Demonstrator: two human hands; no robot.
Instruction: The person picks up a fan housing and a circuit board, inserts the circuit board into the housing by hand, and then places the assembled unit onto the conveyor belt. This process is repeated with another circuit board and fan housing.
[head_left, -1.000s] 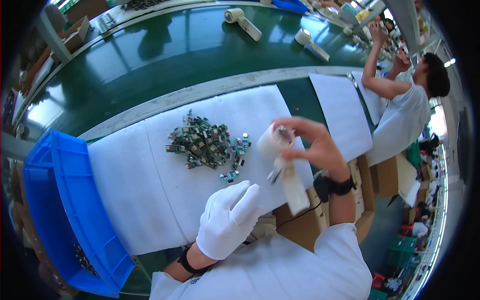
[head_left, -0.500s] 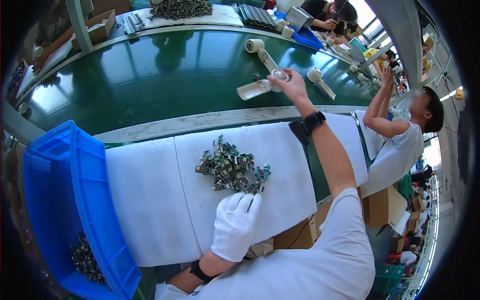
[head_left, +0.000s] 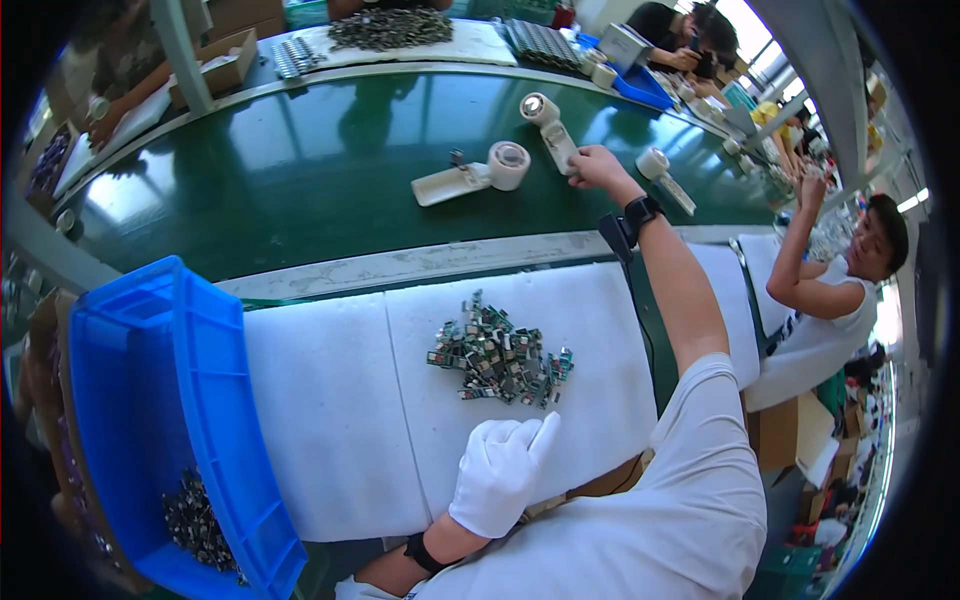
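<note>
My bare right hand (head_left: 602, 170) reaches over the green conveyor belt (head_left: 330, 190), its fingers closed on the handle end of a white handheld fan (head_left: 561, 146) with a round head. To its left lies another white handheld fan (head_left: 508, 166), handle pointing left, a small dark part sticking up from it. My left hand (head_left: 500, 472), in a white glove, is closed with one finger straighter than the rest; whatever it may hold is hidden. Just beyond it, a pile of small green circuit boards (head_left: 500, 355) lies on the white foam mat (head_left: 330, 400).
A third white fan (head_left: 655, 165) lies to the right on the belt. At left stands a deep blue bin (head_left: 215, 390) with small dark parts (head_left: 200, 525) inside. Co-workers sit across the belt and at right, one a person in white (head_left: 830, 300). A metal post (head_left: 180, 55) rises at far left.
My right hand has let go of the left fan, which now lies farther left, and has closed on the neighbouring fan's handle. My left hand has drawn back from the pile, fingers curled.
</note>
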